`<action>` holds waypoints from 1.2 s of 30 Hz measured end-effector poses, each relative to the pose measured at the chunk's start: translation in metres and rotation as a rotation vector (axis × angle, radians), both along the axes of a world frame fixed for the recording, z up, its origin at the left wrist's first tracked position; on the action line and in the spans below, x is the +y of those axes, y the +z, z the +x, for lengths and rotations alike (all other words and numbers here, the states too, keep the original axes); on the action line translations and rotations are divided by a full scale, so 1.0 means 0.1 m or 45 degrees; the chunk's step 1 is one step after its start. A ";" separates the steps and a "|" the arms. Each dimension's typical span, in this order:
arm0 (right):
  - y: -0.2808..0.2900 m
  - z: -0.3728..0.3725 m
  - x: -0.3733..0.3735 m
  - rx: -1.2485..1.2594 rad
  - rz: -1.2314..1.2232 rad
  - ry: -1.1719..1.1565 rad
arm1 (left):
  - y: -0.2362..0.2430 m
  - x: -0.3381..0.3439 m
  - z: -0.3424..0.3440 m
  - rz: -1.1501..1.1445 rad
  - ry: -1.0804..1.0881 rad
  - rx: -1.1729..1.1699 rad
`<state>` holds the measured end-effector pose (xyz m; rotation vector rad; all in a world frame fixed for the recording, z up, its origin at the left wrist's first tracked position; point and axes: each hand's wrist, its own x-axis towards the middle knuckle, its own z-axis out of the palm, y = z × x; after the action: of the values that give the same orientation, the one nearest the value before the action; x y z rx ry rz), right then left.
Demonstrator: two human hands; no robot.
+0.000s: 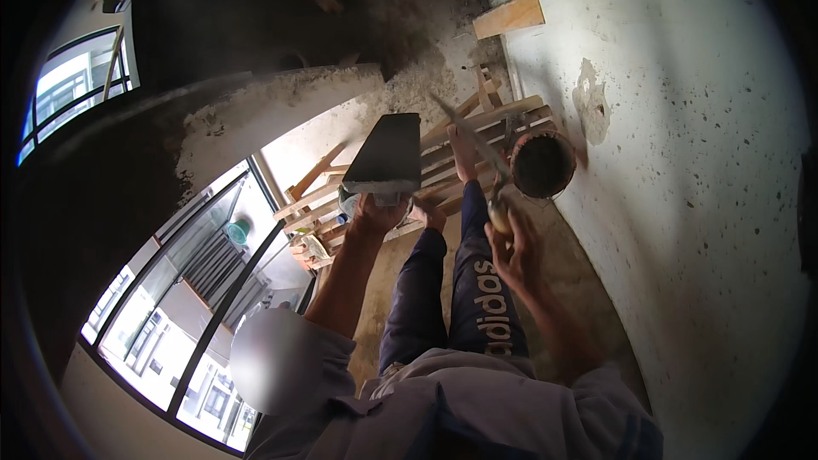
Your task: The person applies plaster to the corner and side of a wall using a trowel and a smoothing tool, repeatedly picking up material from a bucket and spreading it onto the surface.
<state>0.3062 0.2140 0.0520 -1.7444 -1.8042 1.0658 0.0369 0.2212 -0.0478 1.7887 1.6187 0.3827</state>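
My left hand is closed under a dark rectangular plastering float, gripping its handle side; its flat face is turned up and a pale edge lies toward me. In my right hand is a trowel, held by its light wooden handle, with the thin blade angled up and to the left. Just right of the blade stands a bucket, its round mouth dark inside. How full it is cannot be made out. The trowel and float are apart.
Beneath my bare feet run wooden scaffold planks. A pale, speckled wall with a rough patch rises close on my right. Windows open at the left, below a rough plastered band. A pale blurred round shape lies beside my left arm.
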 end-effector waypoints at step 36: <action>1.06 0.79 -0.17 0.450 -0.672 0.101 | 0.72 -0.13 -0.43 -0.128 0.503 -1.168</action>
<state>0.3848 0.1966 0.1582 -1.6149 -1.4642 1.8813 -0.0062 0.2077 0.0240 0.9445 1.2451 1.0904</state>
